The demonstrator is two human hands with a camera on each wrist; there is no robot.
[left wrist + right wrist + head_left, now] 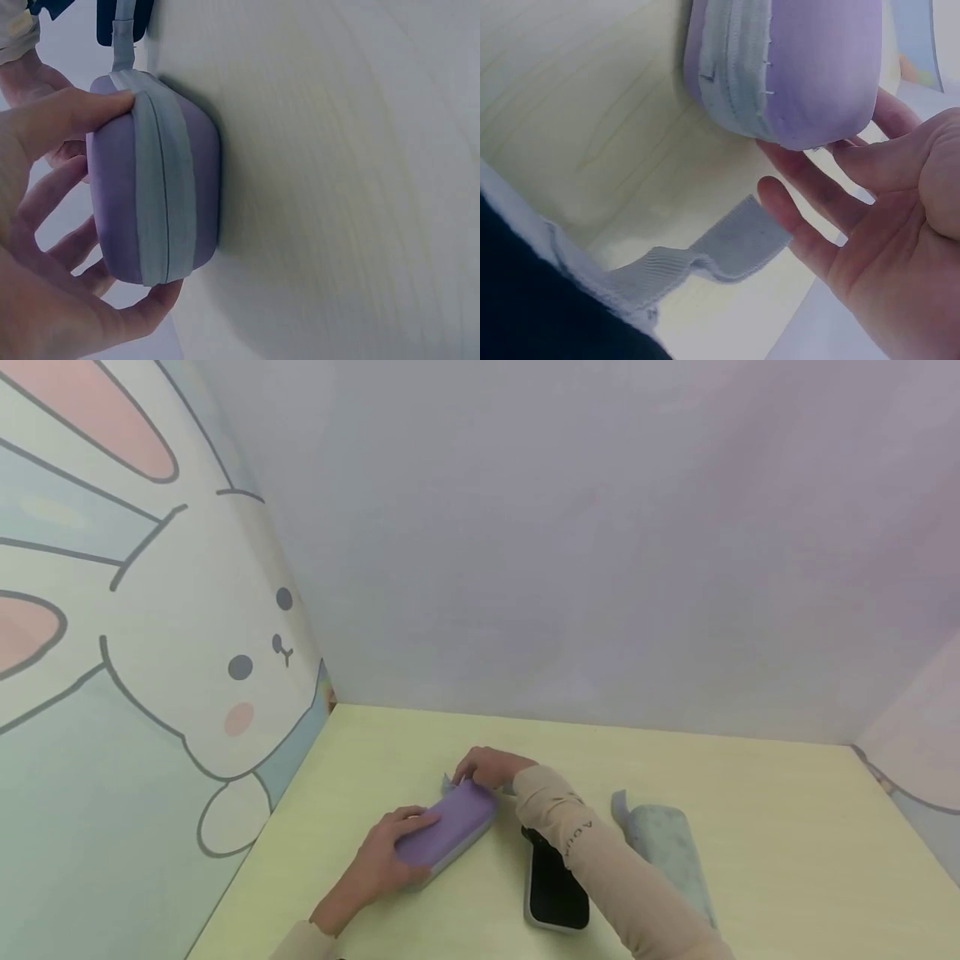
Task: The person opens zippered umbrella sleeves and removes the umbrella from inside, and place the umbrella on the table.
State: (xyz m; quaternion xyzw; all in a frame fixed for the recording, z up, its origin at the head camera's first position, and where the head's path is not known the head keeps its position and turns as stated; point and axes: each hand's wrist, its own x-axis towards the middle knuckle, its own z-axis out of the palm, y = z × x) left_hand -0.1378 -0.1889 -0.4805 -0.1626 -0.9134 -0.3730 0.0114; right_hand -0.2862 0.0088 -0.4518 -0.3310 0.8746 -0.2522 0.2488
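The left hand [381,860] grips the near end of a rounded, purple, grey-banded zip case [450,828], thumb and fingers spread around it. The right hand [492,767] bends its fingers at the far end; whether they pinch anything, I cannot tell. The case lies on the pale yellow table [787,827], long axis running from near left to far right. Dark letters mark the beige right sleeve [600,852], not fully legible. Only the right wrist view clearly shows a ribbed grey fabric strap [742,240] beside that hand's fingertips.
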